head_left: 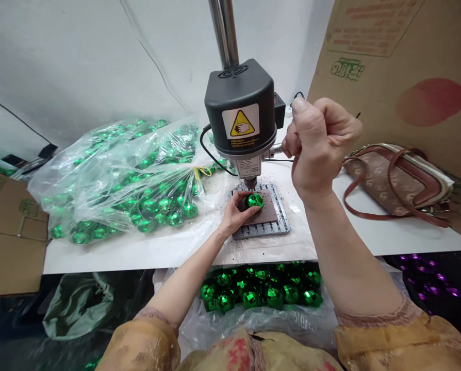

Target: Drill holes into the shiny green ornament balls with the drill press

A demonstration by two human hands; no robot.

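Observation:
My left hand is closed on a shiny green mirrored ball, with thumb and fingers around its sides. The ball sits over the brown board on the metal base plate of a small bench drill press. Just above the ball is the drill chuck; whether a bit touches the ball I cannot make out. Raised at the right of the drill head, my right hand is a fist around the press's feed lever, most of which the fingers hide.
Clear plastic bags of green balls lie left on the white table. More green balls fill a plastic-lined container below the front edge. A handbag stands right, before a cardboard box. Dark crumbs surround the base plate.

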